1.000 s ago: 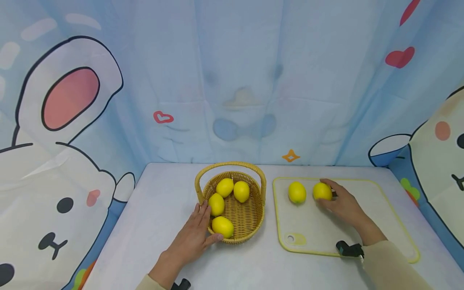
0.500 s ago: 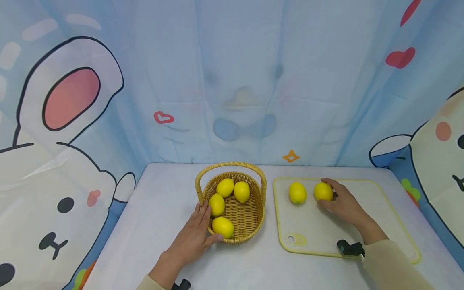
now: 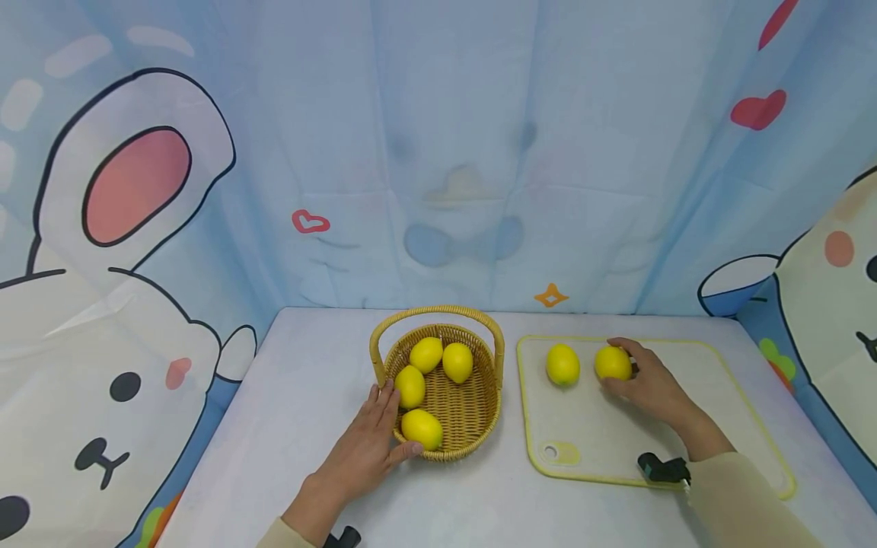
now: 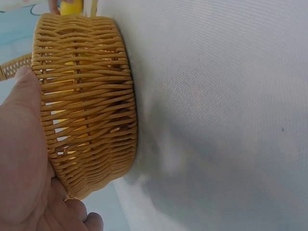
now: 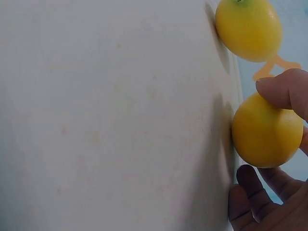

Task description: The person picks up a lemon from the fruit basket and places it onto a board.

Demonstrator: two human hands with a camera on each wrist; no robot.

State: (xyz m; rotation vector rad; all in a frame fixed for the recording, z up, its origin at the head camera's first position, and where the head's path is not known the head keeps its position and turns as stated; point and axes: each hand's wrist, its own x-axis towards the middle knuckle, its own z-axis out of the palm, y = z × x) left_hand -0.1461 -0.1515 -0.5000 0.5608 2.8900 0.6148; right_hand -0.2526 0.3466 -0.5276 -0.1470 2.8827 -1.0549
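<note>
My right hand (image 3: 647,386) grips a yellow lemon (image 3: 613,363) on the cutting board, thumb on one side and fingers on the other. In the right wrist view the thumb (image 5: 284,91) lies over this lemon, with fingers beneath it. A second lemon (image 3: 563,364) sits just left of it on the board. My left hand (image 3: 363,449) rests against the near left side of a wicker basket (image 3: 489,422), its fingers straight along the rim. Several lemons (image 3: 422,428) lie in the basket, mostly toward its left and back. Basket weave (image 4: 91,106) fills much of the left wrist view.
The white cutting board (image 3: 589,426) with a yellow edge lies on the right of the white table (image 3: 288,388). The basket's arched handle (image 3: 438,310) stands upright. A printed blue curtain (image 3: 452,137) hangs behind the table. Dark wrist cameras (image 3: 662,468) sit at both wrists.
</note>
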